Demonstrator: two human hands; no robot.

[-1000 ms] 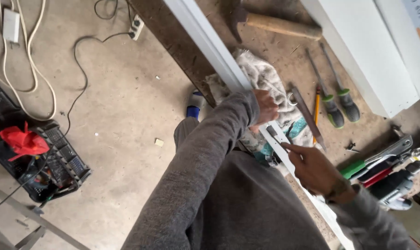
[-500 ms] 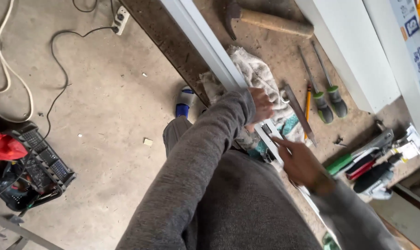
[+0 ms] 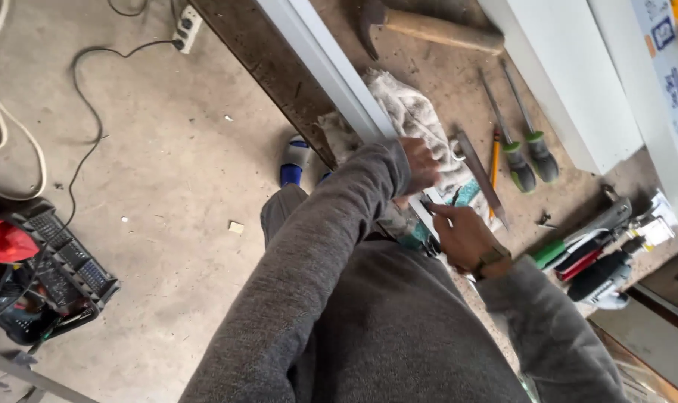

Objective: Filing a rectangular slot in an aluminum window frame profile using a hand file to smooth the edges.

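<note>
A long white profile strip [image 3: 331,67] runs diagonally across a dusty workbench [image 3: 443,75]. A crumpled grey-white rag [image 3: 417,112] lies under and beside the strip. My left hand [image 3: 419,164], in a grey sleeve, clamps down on the strip at the rag's edge with curled fingers. Just below it, my right hand [image 3: 466,237], with a watch at the wrist, pinches a small dark tool [image 3: 428,204] against the strip. My arm hides the part of the strip between the hands.
On the bench lie a hammer [image 3: 428,26], two green-handled screwdrivers [image 3: 529,153], an orange pencil [image 3: 494,160], a flat metal file [image 3: 481,175] and several hand tools [image 3: 593,257]. A white board [image 3: 570,82] lies behind. On the floor are a black crate [image 3: 63,283], cables and a power strip [image 3: 188,22].
My right hand has moved up along the strip, closer to my left hand, and its fingers have closed into a pinch. My left hand has stayed on the strip.
</note>
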